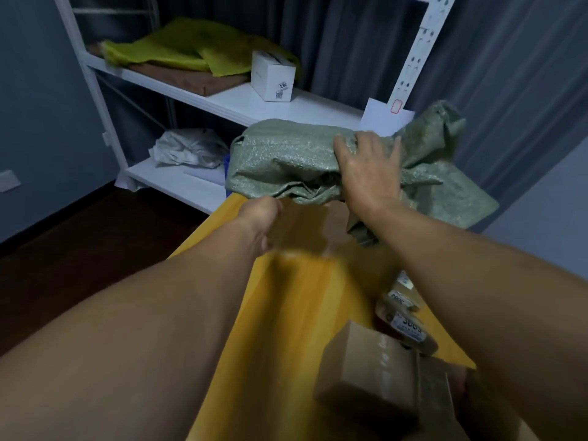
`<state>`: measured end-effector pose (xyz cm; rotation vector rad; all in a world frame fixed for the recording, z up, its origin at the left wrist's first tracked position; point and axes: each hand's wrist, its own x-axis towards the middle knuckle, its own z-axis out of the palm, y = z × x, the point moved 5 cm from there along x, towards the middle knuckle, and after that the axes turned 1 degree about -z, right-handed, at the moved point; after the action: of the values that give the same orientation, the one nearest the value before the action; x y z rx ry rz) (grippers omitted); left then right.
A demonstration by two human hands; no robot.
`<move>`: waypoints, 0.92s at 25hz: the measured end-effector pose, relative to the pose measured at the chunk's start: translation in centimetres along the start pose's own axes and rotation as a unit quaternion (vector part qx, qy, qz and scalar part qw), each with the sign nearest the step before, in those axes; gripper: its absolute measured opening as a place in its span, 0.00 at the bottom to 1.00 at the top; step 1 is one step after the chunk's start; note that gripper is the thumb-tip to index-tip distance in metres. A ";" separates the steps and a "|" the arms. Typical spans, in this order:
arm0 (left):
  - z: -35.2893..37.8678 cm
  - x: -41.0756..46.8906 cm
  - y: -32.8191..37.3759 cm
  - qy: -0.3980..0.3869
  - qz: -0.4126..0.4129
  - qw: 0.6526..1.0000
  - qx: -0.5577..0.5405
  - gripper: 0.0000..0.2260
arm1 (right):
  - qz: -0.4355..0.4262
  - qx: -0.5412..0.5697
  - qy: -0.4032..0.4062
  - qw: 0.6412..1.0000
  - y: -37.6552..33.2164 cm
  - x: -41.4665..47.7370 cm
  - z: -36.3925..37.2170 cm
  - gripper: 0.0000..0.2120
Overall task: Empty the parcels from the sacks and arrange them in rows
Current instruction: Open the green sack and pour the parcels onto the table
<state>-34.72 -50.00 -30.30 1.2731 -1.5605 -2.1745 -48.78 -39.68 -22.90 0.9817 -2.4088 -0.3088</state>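
The green sack is being gripped from above by the right hand, its fingers curled into bunched fabric, while the lower hem is being pinched by the fisted left hand. The sack is being held over the yellow table. Its mouth is best kept low, so the brown parcel beneath slides out gently.

Crumpled green sack, brown parcels, perhaps taped
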 end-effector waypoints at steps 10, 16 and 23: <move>-1.4 5.1 -9.8 -0.009 -0.058 0.977 0.204 0.22 | 0.058 0.084 -0.332 0.938 -2.0 -7.0 13.0 0.33; 0.6 4.9 -12.2 -0.023 -0.045 0.985 0.162 0.29 | 0.060 0.104 -0.342 0.932 -3.1 -8.5 13.1 0.27; 1.8 3.2 -9.4 0.009 0.037 0.996 0.085 0.07 | 0.089 0.176 -0.329 0.924 -1.7 -9.4 11.6 0.20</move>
<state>-35.00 -46.55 -39.83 1.2563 -1.7871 -2.0173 -48.39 -34.13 -36.89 0.8895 -3.2331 -0.1515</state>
